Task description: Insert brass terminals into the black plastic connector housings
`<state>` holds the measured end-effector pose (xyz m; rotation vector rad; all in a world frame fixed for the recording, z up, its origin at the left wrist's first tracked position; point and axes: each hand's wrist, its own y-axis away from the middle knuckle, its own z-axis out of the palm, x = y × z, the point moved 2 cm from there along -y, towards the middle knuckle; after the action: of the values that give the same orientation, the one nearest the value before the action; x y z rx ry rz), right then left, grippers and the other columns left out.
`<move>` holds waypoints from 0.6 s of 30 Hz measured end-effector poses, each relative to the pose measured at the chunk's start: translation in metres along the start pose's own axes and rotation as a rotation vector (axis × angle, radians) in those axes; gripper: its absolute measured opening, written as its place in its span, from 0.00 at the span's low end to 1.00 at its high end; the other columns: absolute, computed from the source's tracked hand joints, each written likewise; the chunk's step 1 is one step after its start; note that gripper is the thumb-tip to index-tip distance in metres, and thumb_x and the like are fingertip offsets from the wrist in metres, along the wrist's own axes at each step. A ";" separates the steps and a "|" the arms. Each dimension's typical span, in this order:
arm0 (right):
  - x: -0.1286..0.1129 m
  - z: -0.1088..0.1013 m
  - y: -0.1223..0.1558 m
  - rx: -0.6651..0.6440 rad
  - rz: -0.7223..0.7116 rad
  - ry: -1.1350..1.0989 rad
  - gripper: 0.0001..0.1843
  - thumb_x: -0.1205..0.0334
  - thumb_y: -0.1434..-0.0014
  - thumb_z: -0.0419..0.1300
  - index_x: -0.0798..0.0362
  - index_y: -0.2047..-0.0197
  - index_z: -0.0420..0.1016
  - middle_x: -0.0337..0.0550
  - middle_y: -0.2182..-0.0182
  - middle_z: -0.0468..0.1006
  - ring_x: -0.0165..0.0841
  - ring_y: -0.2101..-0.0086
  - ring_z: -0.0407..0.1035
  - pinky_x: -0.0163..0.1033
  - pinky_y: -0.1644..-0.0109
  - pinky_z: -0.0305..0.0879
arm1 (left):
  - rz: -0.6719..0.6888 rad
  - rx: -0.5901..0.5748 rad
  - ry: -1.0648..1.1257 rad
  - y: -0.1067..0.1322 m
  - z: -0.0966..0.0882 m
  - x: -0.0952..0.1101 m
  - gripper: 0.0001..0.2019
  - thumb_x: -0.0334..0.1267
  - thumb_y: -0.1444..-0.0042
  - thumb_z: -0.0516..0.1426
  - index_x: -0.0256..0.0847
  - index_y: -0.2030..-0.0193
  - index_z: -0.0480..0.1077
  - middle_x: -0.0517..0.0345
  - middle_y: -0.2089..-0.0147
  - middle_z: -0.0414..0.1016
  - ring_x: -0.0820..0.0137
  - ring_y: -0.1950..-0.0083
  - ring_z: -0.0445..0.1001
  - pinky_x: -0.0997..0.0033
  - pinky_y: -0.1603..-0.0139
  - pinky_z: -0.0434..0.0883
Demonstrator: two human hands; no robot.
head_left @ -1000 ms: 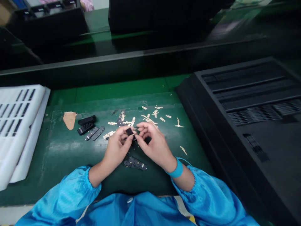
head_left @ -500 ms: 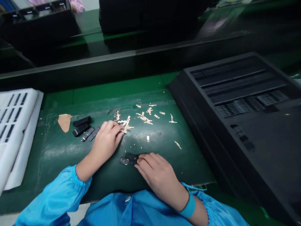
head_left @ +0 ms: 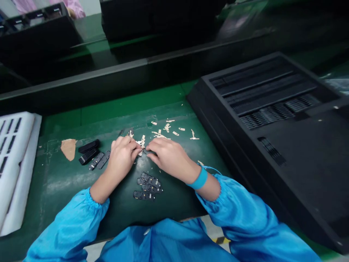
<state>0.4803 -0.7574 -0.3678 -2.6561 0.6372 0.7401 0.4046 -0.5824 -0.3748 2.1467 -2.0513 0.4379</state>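
Note:
My left hand [head_left: 121, 157] and my right hand [head_left: 168, 157] meet over the green mat [head_left: 68, 178], fingertips pinched together at a small tan strip [head_left: 142, 142] among several loose tan strips [head_left: 166, 128]. What exactly the fingers hold is too small to make out. Three small black parts [head_left: 148, 185] lie in a little pile on the mat just below my hands. A blue band circles my right wrist.
Several black parts [head_left: 91, 153] and a tan scrap [head_left: 68, 148] lie left of my hands. A white foam tray [head_left: 12, 153] sits at the far left. A large black panel [head_left: 278, 127] fills the right side. A raised dark rail [head_left: 109, 78] runs behind.
My right hand left the black parts near the mat's front and rose to join the left hand at the tan strips. The pile of black parts now shows three pieces.

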 end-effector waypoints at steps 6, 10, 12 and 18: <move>0.012 0.019 -0.005 0.194 0.091 -0.224 0.06 0.69 0.33 0.59 0.50 0.61 0.76 0.41 0.65 0.79 0.34 0.63 0.73 0.39 0.57 0.69 | 0.034 0.096 0.157 0.000 -0.008 0.007 0.05 0.38 0.34 0.60 0.44 0.60 0.77 0.52 0.54 0.78 0.58 0.48 0.73 0.56 0.47 0.67; 0.017 0.010 0.001 0.344 0.200 -0.285 0.07 0.69 0.35 0.60 0.49 0.64 0.75 0.37 0.70 0.77 0.31 0.70 0.72 0.38 0.62 0.69 | -0.213 0.215 0.497 0.006 -0.005 0.017 0.07 0.41 0.34 0.60 0.43 0.55 0.76 0.53 0.56 0.81 0.64 0.55 0.79 0.63 0.52 0.74; 0.014 0.007 0.002 0.395 0.172 -0.212 0.07 0.68 0.33 0.58 0.49 0.63 0.76 0.40 0.68 0.79 0.33 0.67 0.73 0.40 0.60 0.71 | -0.333 0.121 0.737 0.010 0.003 0.025 0.11 0.45 0.33 0.57 0.42 0.54 0.77 0.55 0.60 0.83 0.67 0.64 0.80 0.69 0.62 0.76; 0.000 0.013 0.005 0.298 -0.012 -0.191 0.14 0.65 0.30 0.57 0.49 0.45 0.79 0.50 0.55 0.79 0.41 0.53 0.74 0.49 0.49 0.74 | -0.423 0.036 1.149 0.010 0.015 0.033 0.16 0.48 0.33 0.56 0.40 0.52 0.80 0.55 0.57 0.85 0.68 0.63 0.80 0.69 0.61 0.80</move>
<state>0.4725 -0.7563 -0.3788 -2.2853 0.6251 0.8144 0.3976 -0.6192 -0.3804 1.5926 -0.9326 1.2446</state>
